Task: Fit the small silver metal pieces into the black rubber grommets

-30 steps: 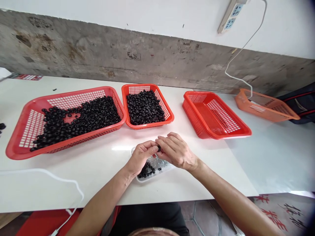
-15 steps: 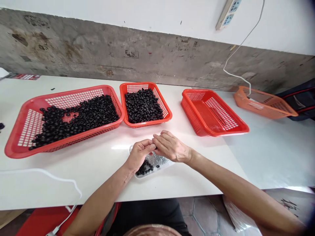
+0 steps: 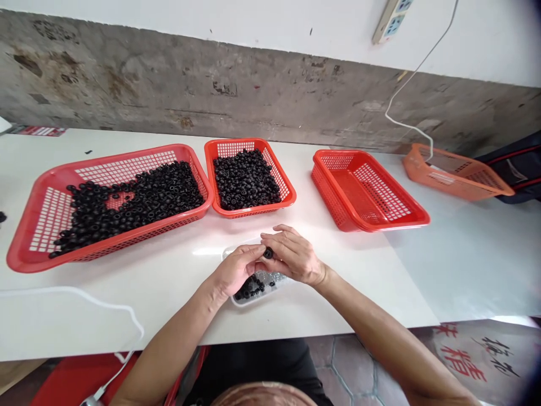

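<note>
Between my two hands is a small black ring-shaped part [image 3: 268,252] with a hole in its middle. My left hand [image 3: 236,269] pinches it from the left with thumb and fingers. My right hand [image 3: 298,256] curls its fingers around it from the other side. Below both hands lies a shallow clear plastic tray [image 3: 243,304], partly hidden by them. Loose black rings [image 3: 249,288] sit at its near left, and tiny shiny pieces [image 3: 276,277], too small to name, are spread in the rest.
A large red basket [image 3: 101,248] and a smaller red basket [image 3: 253,213], both with many black rings, stand beyond my hands. Further right are a red basket [image 3: 338,211] without rings and an orange basket [image 3: 456,186]. A white cable [image 3: 84,295] crosses the table's left.
My hands have turned slightly and the fingers have shifted, so the black ring between them now shows its hole. The view has moved a little.
</note>
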A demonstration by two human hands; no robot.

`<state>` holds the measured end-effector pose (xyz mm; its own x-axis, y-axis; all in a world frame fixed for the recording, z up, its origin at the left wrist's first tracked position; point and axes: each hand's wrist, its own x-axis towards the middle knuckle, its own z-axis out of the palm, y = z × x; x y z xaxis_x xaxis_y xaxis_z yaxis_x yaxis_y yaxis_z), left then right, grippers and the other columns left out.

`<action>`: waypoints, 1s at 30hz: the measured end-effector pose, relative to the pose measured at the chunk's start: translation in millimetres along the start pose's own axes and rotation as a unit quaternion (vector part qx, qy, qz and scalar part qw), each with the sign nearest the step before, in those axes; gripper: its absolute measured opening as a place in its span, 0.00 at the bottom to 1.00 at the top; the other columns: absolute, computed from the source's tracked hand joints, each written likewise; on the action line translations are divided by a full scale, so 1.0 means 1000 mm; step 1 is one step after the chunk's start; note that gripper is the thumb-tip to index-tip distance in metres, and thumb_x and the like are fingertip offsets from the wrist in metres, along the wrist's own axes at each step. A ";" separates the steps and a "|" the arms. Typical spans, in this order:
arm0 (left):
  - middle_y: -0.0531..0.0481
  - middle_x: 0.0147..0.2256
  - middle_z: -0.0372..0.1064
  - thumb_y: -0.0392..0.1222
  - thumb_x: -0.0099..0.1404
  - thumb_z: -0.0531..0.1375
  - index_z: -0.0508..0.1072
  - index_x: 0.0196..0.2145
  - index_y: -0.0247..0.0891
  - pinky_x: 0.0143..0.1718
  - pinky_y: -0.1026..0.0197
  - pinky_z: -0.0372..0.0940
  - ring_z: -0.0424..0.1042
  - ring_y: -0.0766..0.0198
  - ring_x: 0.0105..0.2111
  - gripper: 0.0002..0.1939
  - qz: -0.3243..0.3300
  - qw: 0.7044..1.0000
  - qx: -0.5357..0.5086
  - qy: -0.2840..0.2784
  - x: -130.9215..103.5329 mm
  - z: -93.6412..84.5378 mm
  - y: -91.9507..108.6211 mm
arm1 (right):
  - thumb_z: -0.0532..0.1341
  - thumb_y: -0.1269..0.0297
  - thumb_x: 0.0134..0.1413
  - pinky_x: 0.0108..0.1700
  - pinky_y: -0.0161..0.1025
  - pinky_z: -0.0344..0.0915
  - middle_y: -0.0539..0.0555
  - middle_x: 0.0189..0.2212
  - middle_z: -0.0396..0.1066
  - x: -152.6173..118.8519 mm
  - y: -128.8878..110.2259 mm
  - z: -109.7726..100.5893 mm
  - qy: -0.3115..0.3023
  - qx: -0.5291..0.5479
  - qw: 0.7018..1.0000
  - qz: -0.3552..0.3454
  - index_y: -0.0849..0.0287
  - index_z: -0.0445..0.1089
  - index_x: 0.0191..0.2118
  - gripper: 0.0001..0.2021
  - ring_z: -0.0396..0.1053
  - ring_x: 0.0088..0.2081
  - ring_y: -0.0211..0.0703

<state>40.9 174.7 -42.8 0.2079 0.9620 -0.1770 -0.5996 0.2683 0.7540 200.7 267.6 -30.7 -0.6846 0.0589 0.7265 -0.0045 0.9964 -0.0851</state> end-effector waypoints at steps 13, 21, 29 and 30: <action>0.47 0.31 0.74 0.48 0.51 0.75 0.79 0.35 0.33 0.38 0.62 0.64 0.71 0.63 0.33 0.19 0.007 1.000 0.003 -0.016 -0.002 -0.001 0.004 | 0.62 0.59 0.66 0.57 0.53 0.63 0.63 0.48 0.77 0.007 -0.009 -0.017 -0.062 -0.074 0.995 -0.015 0.63 0.69 0.55 0.17 0.78 0.43 0.46; 0.47 0.29 0.72 0.50 0.62 0.68 0.82 0.35 0.34 0.36 0.63 0.65 0.70 0.63 0.32 0.14 0.042 0.995 0.091 -0.011 -0.003 0.005 0.007 | 0.59 0.66 0.67 0.57 0.54 0.63 0.64 0.50 0.76 -0.001 -0.018 -0.011 -0.053 -0.055 0.992 0.096 0.61 0.66 0.58 0.16 0.77 0.46 0.46; 0.49 0.26 0.72 0.53 0.60 0.68 0.81 0.30 0.34 0.34 0.63 0.66 0.69 0.63 0.29 0.17 0.093 0.984 0.148 0.043 -0.004 0.011 0.004 | 0.57 0.67 0.68 0.57 0.53 0.67 0.63 0.48 0.77 -0.010 -0.024 -0.004 -0.043 -0.049 0.992 0.110 0.63 0.61 0.63 0.20 0.76 0.50 0.48; 0.49 0.26 0.71 0.54 0.60 0.68 0.81 0.30 0.34 0.34 0.63 0.66 0.69 0.63 0.29 0.17 0.097 0.983 0.152 0.047 -0.004 0.011 0.003 | 0.57 0.67 0.68 0.57 0.54 0.68 0.64 0.48 0.76 -0.010 -0.023 -0.003 -0.040 -0.051 0.993 0.096 0.64 0.60 0.63 0.21 0.75 0.52 0.50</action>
<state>47.1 171.0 -32.7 0.0322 0.9978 -0.0576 -0.3596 0.0653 0.9308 209.9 244.4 -34.1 -0.7211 0.2476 0.6470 0.2024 0.9685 -0.1450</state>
